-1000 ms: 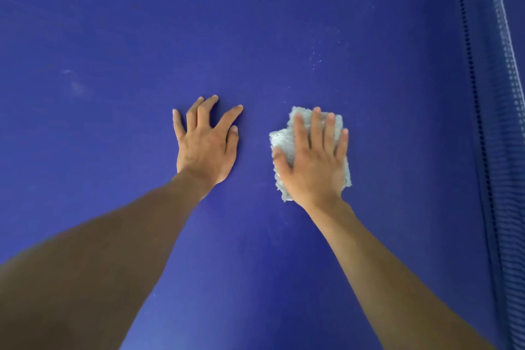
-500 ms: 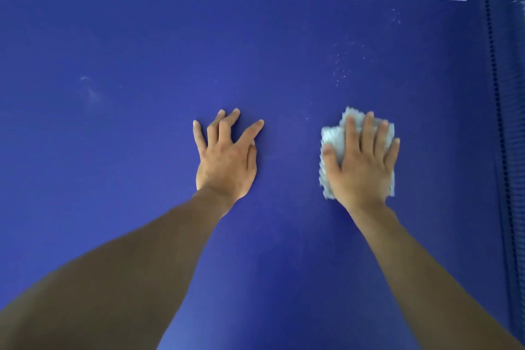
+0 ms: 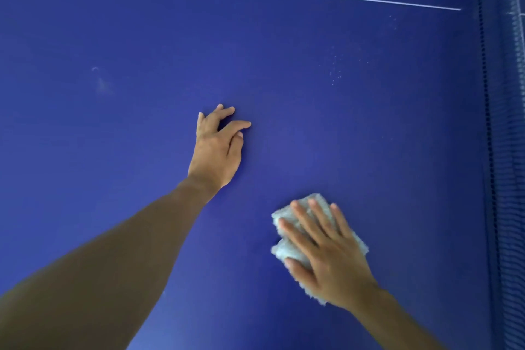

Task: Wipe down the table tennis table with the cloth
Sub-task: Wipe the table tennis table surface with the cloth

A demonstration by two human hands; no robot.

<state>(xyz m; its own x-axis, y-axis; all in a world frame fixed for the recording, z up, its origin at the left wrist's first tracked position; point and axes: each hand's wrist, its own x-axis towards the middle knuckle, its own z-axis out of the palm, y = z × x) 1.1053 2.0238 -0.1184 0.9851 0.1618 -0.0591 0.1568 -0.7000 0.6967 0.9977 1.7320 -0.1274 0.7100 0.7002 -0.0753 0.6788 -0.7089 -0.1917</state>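
Pressing cloth flat, right hand; net near.

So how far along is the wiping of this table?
Done, it seems: the blue table around the hands shows no marks. In hand: the right hand presses the cloth flat on it, while the left hand rests on the surface. To do: white specks near the net and a pale smudge far left.

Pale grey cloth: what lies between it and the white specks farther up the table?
Head view: only bare blue tabletop between the fluffy pale grey cloth, pressed under the right hand, and the scattered white specks.
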